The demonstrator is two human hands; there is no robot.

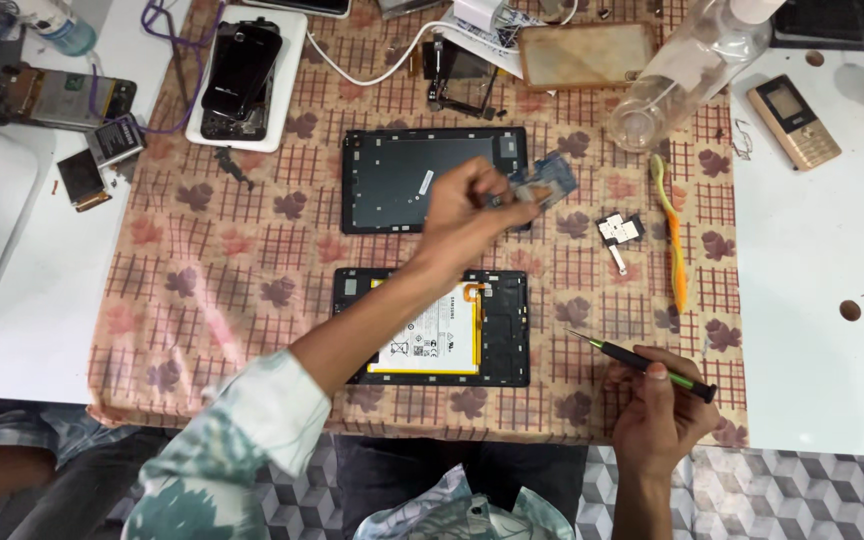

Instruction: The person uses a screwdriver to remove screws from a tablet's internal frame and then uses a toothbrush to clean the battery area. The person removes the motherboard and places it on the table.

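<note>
My left hand (467, 205) fingers pinch small blue-grey circuit board (548, 181), blurred, lifted above worktop centre. My right hand (660, 405) fingers grip green-handled black screwdriver (644, 362) near front edge, beside opened black tablet (432, 326).

The desk (812, 260) is smooth white laminate, faintly glossy. Over it lies a matt woven cloth (212, 270), tan with a printed check and leaf pattern. The open tablet body (432, 325) is matt black plastic around a pale, slightly shiny foil-wrapped battery (437, 335). The back cover (402, 180) is dull dark plastic. The screwdriver (642, 362) has a bright metal tip and glossy black and green plastic handle. The bottle (687, 70) is clear, shiny plastic.
</note>
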